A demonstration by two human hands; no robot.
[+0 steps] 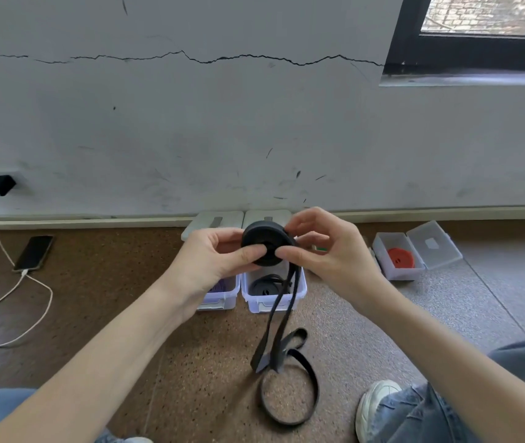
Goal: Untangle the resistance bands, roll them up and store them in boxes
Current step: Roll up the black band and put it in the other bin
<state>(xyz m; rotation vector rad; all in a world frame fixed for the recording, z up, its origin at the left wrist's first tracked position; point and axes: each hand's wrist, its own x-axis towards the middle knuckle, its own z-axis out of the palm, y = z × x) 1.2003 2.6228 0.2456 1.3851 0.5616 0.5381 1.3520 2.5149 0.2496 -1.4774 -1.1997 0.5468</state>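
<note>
Both hands hold a partly rolled black resistance band point(262, 243) in mid-air above the boxes. My left hand point(213, 260) grips the coil from the left with the thumb on its face. My right hand point(325, 247) pinches it from the right. The band's loose tail point(286, 372) hangs down and loops on the floor. Below the coil, a clear box point(299, 290) holds another rolled black band point(262, 287). To its left, a second clear box point(226, 298) holds something purple, mostly hidden by my left hand. A third open box point(394, 273) at the right holds a rolled red band point(401, 258).
A phone point(34, 252) lies on the floor at left, with a white cable point(8, 327) running to a black charger point(1, 185) on the wall. My knees in jeans and a white shoe point(374, 407) sit at the bottom corners. The wall stands just behind the boxes.
</note>
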